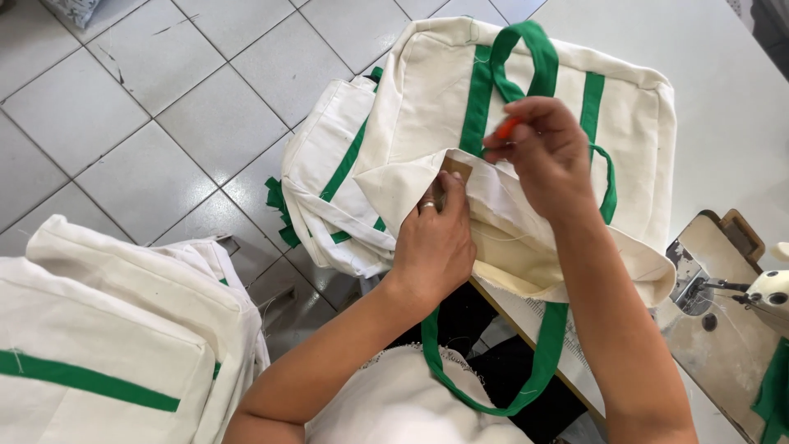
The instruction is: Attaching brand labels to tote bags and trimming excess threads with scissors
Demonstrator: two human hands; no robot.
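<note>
A cream canvas bag point(427, 90) with green straps lies on the white table in front of me. My left hand point(434, 242), a ring on one finger, pinches the edge of the bag's front pocket beside a small brown label point(454, 170). Just above the pocket, my right hand point(542, 148) is closed on a small orange tool point(507, 127); only its tip shows. One green handle point(526, 53) loops behind my right hand. Another green strap point(538, 362) hangs down over the table edge toward my lap.
A second cream and green bag point(329, 181) hangs off the table's left side above the grey tiled floor point(123, 123). More cream bags point(107, 329) are stacked at lower left. A sewing machine point(760, 296) on a worn wooden surface stands at right, with green fabric point(772, 395) beside it.
</note>
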